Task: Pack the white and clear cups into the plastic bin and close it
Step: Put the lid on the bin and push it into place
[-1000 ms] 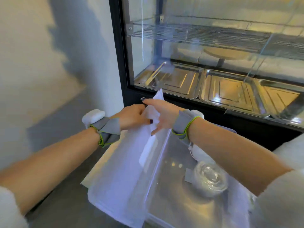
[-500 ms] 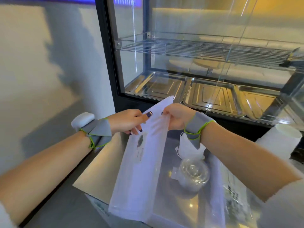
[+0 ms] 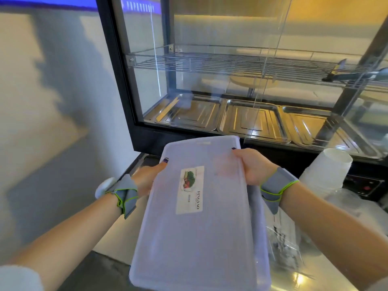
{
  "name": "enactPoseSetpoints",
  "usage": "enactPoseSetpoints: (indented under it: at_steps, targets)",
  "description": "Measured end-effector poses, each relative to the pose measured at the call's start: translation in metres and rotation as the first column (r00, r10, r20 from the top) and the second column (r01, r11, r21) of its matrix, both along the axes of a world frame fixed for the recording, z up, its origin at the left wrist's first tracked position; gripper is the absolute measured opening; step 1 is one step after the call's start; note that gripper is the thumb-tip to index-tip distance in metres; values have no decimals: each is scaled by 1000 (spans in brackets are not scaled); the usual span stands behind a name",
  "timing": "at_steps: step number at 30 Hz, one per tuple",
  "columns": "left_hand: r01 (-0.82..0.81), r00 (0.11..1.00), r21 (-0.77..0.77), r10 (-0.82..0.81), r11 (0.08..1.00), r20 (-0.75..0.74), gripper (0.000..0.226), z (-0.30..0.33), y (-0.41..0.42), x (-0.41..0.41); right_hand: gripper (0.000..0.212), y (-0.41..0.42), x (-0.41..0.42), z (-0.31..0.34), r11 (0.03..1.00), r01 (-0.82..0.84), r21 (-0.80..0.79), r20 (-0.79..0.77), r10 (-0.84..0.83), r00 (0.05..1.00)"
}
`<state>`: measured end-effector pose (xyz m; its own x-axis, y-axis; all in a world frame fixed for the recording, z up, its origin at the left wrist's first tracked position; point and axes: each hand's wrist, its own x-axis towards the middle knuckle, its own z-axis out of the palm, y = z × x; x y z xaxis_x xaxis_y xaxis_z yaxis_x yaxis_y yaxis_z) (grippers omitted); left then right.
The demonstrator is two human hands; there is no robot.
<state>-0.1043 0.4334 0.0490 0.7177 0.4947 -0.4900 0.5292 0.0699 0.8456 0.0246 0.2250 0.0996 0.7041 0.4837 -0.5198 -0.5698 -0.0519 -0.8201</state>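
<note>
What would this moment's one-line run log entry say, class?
step: closing bin | lid: flat over bin, held at both side edges | left hand: gripping lid | right hand: gripping lid | white cups: stack outside, right

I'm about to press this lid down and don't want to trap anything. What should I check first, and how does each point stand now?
1. Both hands grip the lid: ok, left hand at one far corner, right hand at the other.
2. Lid faces label up: ok.
3. Lid lined up with the bin rim: cannot tell, mostly hidden.
4. Cups all inside: not ok, white cups stand outside at right.
5. Rim clear: cannot tell.
</note>
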Motion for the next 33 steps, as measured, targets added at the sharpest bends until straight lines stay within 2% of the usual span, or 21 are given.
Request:
enactPoseSetpoints:
  at_steps: [1, 2, 5, 7, 9, 13, 17, 20, 24, 28, 33]
  targets:
    - [-32, 999, 3, 32, 999, 37, 41, -6, -2, 5, 28, -5, 0, -3, 999, 27, -26, 18, -26, 999]
    - [-52, 997, 82, 47, 995, 57, 37, -10, -5, 11, 29, -10, -2, -4, 998, 43, -47, 32, -41, 999]
    - [-6, 1000, 458, -6, 889, 23, 38, -13, -12, 26, 42, -23, -2, -13, 971, 101, -218, 195, -58, 979]
    - [62, 998, 547, -62, 835, -18, 46, -9, -17, 31, 41, -26, -3, -17, 927, 159, -339, 355, -31, 934]
    - [128, 992, 610, -105, 782, -74, 47, -5, -22, 36, 40, -30, 0, -22, 888, 213, -407, 443, -12, 896]
    - [180, 983, 661, -155, 729, -97, 48, 2, -36, 49, 45, -39, 10, -28, 819, 250, -516, 448, 10, 894]
    - [285, 958, 662, -212, 693, -191, 41, 6, -41, 61, 42, -47, 16, -33, 739, 300, -603, 469, 25, 883]
    - [330, 943, 666, -202, 669, -265, 54, 2, -48, 68, 42, -51, 18, -37, 688, 289, -665, 478, 95, 873]
    - [358, 929, 756, -125, 548, -348, 50, -5, -55, 69, 49, -49, 19, -53, 584, 303, -753, 484, 180, 856]
    - [377, 923, 803, -113, 461, -368, 47, -10, -56, 68, 41, -46, 14, -66, 573, 335, -748, 516, 185, 836]
    - [419, 908, 852, -142, 313, -394, 45, -18, -48, 71, 44, -46, 15, -80, 601, 330, -728, 537, 200, 820]
